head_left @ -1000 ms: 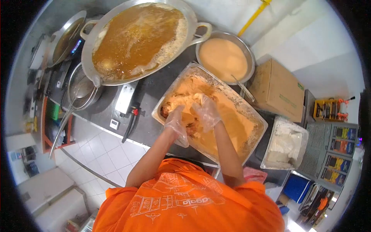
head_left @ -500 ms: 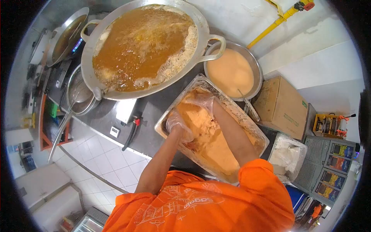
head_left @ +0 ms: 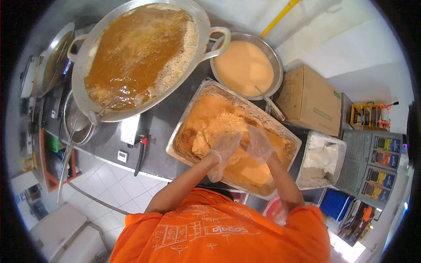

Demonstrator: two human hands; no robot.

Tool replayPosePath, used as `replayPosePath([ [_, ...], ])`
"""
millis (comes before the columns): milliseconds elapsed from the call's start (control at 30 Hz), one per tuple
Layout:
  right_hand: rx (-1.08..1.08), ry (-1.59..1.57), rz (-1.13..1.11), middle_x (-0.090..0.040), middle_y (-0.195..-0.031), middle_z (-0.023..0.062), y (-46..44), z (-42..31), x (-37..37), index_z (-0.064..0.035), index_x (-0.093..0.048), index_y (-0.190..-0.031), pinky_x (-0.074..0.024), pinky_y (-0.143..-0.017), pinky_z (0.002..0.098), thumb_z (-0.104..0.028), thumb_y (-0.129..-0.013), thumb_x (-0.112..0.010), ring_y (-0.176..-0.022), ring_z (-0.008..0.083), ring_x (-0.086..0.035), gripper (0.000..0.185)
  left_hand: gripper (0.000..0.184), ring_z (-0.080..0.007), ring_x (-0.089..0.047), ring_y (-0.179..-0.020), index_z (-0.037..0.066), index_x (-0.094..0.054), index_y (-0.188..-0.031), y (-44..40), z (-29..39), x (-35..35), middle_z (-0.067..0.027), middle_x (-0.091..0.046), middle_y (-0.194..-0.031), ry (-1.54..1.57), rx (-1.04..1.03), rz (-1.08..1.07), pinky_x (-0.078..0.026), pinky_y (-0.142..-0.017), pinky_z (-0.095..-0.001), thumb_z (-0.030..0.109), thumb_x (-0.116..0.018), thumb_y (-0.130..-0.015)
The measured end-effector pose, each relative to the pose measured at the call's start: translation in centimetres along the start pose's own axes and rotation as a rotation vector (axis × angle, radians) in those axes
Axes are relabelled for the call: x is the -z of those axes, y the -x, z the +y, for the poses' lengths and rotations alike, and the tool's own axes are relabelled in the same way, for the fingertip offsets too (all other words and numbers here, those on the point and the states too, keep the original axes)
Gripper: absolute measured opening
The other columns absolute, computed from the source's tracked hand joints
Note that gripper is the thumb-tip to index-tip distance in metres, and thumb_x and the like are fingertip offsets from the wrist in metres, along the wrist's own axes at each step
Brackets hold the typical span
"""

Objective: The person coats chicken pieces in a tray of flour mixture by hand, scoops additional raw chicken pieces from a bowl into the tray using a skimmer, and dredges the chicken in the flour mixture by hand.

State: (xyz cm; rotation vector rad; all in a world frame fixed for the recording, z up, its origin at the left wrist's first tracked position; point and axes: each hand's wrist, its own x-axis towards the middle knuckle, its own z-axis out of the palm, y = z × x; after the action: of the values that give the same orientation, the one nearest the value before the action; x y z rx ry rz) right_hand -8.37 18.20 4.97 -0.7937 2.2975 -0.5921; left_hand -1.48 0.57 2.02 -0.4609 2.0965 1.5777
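Both hands, in clear plastic gloves, work inside a large metal tray of orange powder on the counter. The left hand is cupped, its fingers against a heaped, powder-coated mass lying just beyond it, inside the tray. The right hand is close beside the left, fingers angled down into the powder; whether either hand pinches anything cannot be told, since the fingertips are hidden.

Just beyond the tray from the hands, a round metal bowl holds pale orange liquid, with a utensil leaning over its near edge. A cardboard box sits to the right of the bowl, beyond the right hand. Farther right of that hand, a plastic tub contains white powder. Ahead and to the left of the hands, a wide two-handled pan is filled with bubbling brown oil.
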Motion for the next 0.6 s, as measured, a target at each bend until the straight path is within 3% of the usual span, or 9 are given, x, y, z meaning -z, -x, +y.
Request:
replayPosePath([
  [100,-0.028,0.246,0.387,-0.062,-0.123,0.0241,6.0,5.2,-3.4,-0.003,-0.056,-0.133,-0.0476,-0.099,0.0494,-0.024,-0.081,-0.073,-0.113,0.0424,-0.061,0.059,0.064,-0.0414,-0.059,-0.122,-0.003,-0.065,-0.124,0.5,-1.0,1.9,-0.0267,-0.063,-0.13,-0.197,-0.34,-0.13,-0.043,-0.106,-0.0454,0.051,-0.037,-0.104],
  [200,0.003,0.563,0.278,-0.064,-0.126,0.021,10.1,7.9,-3.9,-0.0018,-0.056,-0.133,-0.0485,-0.1,0.039,-0.029,-0.079,-0.081,-0.121,0.0324,-0.06,0.065,0.072,-0.0418,-0.059,-0.124,-0.006,-0.063,-0.128,-0.7,0.6,5.4,-0.0284,-0.063,-0.131,-0.52,0.002,0.014,-0.043,-0.108,-0.0448,0.054,-0.031,-0.104],
  [267,-0.398,-0.313,0.241,-0.063,-0.128,0.0226,11.0,7.8,-1.6,-0.0038,-0.062,-0.129,-0.0459,-0.102,0.0419,-0.043,-0.081,-0.08,-0.123,0.0323,-0.059,0.065,0.075,-0.0424,-0.06,-0.124,-0.008,-0.063,-0.128,-5.2,-6.0,6.9,-0.0293,-0.062,-0.132,-0.746,0.148,0.025,-0.043,-0.109,-0.0452,0.054,-0.029,-0.105],
  [300,-0.413,-0.328,0.254,-0.063,-0.128,0.0226,10.6,9.3,-1.9,-0.0038,-0.062,-0.129,-0.0459,-0.102,0.0419,-0.043,-0.081,-0.08,-0.123,0.0323,-0.059,0.065,0.077,-0.0433,-0.06,-0.124,-0.011,-0.063,-0.126,-10.1,-11.7,6.3,-0.0315,-0.061,-0.132,-0.953,0.013,0.1,-0.043,-0.109,-0.0471,0.054,-0.028,-0.105],
  [367,-0.732,-0.258,0.271,-0.062,-0.134,0.0214,8.4,13.9,-3.6,-0.0051,-0.064,-0.13,-0.0429,-0.106,0.0429,-0.057,-0.086,-0.07,-0.125,0.0332,-0.057,0.068,0.079,-0.0427,-0.06,-0.125,-0.01,-0.062,-0.129,-9.8,-5.6,5.1,-0.0309,-0.061,-0.132,-0.867,0.199,0.13,-0.043,-0.109,-0.0475,0.057,-0.028,-0.104],
  [433,-0.672,-0.85,0.399,-0.055,-0.145,0.0195,5.0,15.7,-4.9,-0.0055,-0.058,-0.141,-0.0423,-0.107,0.0457,-0.063,-0.089,-0.064,-0.132,0.0318,-0.052,0.078,0.081,-0.0421,-0.06,-0.126,-0.009,-0.061,-0.131,-12.2,-3.9,4.3,-0.0302,-0.062,-0.133,-0.778,0.385,0.174,-0.043,-0.11,-0.0479,0.06,-0.028,-0.103],
  [500,-0.929,-1.11,0.393,-0.054,-0.147,0.019,1.9,8.5,-0.3,-0.0091,-0.047,-0.151,-0.0406,-0.11,0.0403,-0.046,-0.096,-0.063,-0.135,0.0298,-0.05,0.068,0.082,-0.0386,-0.056,-0.132,-0.006,-0.05,-0.143,-18.4,-8.3,3.7,-0.0283,-0.059,-0.138,-1.194,0.234,-0.263,-0.041,-0.111,-0.0463,0.062,-0.032,-0.1],
  [533,-0.926,-1.125,0.392,-0.054,-0.147,0.019,0.5,9.9,-0.7,-0.0091,-0.047,-0.151,-0.0406,-0.11,0.0403,-0.046,-0.096,-0.063,-0.135,0.0298,-0.05,0.068,0.082,-0.0386,-0.056,-0.132,-0.006,-0.05,-0.143,-19.7,-10.3,2.8,-0.0283,-0.059,-0.138,-1.208,0.239,-0.263,-0.041,-0.111,-0.0463,0.062,-0.032,-0.1],
  [600,-0.608,-0.95,0.143,-0.051,-0.151,0.0158,-2.3,12.5,-1.8,-0.0092,-0.046,-0.152,-0.0367,-0.114,0.0384,-0.05,-0.093,-0.067,-0.139,0.0267,-0.045,0.074,0.065,-0.0339,-0.055,-0.134,-0.002,-0.041,-0.151,-19.9,-11.7,1.7,-0.0265,-0.059,-0.139,-1.266,-0.398,-0.25,-0.042,-0.109,-0.0447,0.042,-0.043,-0.102],
])
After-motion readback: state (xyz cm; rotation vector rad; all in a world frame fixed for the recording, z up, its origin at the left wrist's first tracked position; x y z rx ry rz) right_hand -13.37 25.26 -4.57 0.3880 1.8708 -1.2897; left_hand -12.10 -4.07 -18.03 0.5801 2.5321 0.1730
